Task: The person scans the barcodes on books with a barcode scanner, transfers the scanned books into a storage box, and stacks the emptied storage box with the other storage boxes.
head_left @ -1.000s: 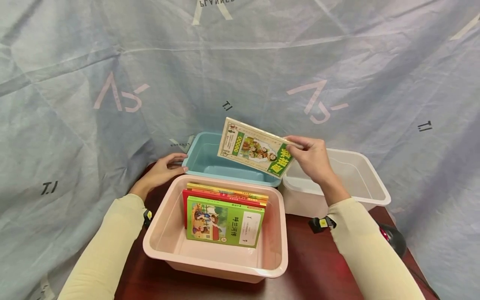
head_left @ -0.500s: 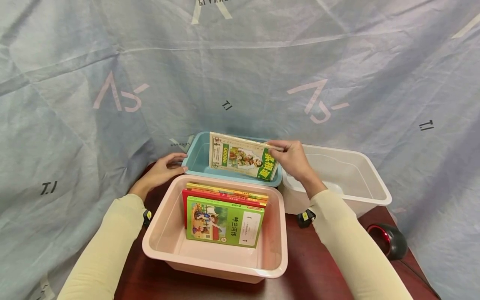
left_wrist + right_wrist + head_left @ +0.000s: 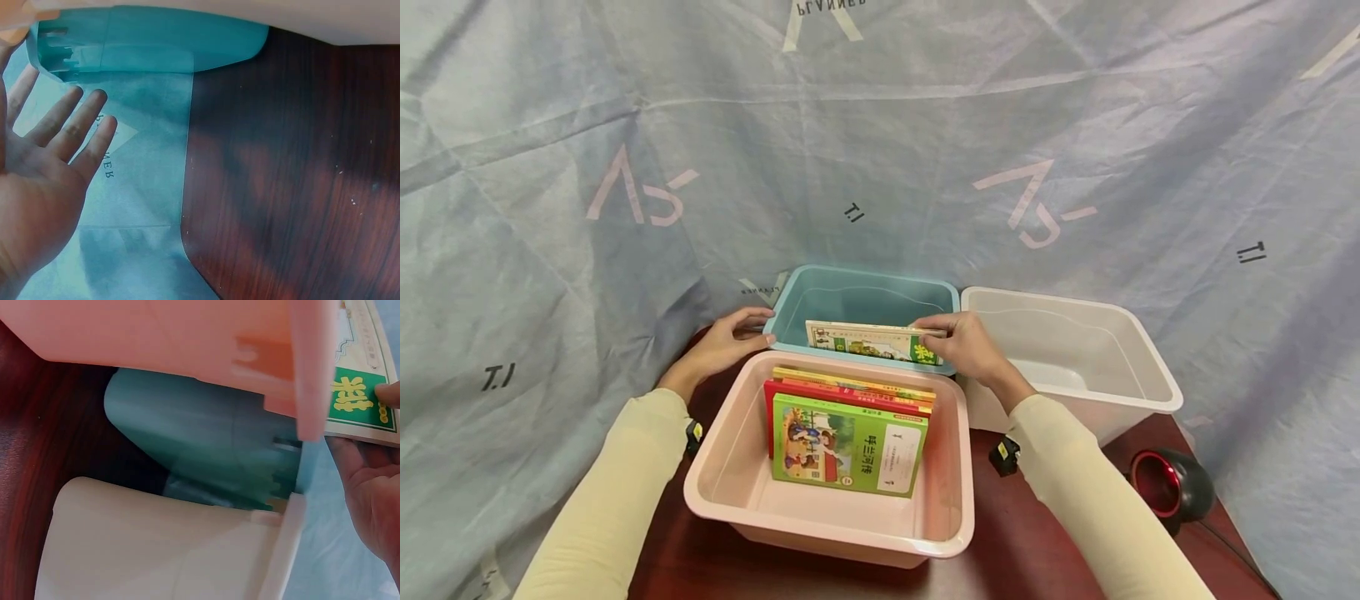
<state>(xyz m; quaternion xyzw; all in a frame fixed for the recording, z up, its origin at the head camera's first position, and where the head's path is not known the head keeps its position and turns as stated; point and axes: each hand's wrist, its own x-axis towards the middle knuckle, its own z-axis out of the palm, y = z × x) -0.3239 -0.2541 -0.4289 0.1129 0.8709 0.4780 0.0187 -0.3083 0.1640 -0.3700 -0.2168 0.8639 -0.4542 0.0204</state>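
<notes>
My right hand [image 3: 964,343] pinches one end of a cream and green picture book [image 3: 872,342] between thumb and fingers. The book stands on its long edge, partly down inside the blue bin [image 3: 797,287], close to its near wall; its lower part is hidden. In the right wrist view the thumb lies on the green corner of the book [image 3: 356,394]. With fairly straight, spread fingers, my left hand [image 3: 722,346] touches the blue bin's left rim. The left wrist view shows that palm [image 3: 37,194] and its fingers beside the bin.
A pink bin [image 3: 722,500] stands in front, with a green book [image 3: 850,446] and several red and yellow books upright in it. A white bin [image 3: 1150,375] is at the right. A black device glowing red [image 3: 1176,483] sits on the dark wood table [image 3: 1037,533].
My right hand has moved left and down, lowering the cream and green book from above into the blue bin. My left hand has stayed at the bin's rim.
</notes>
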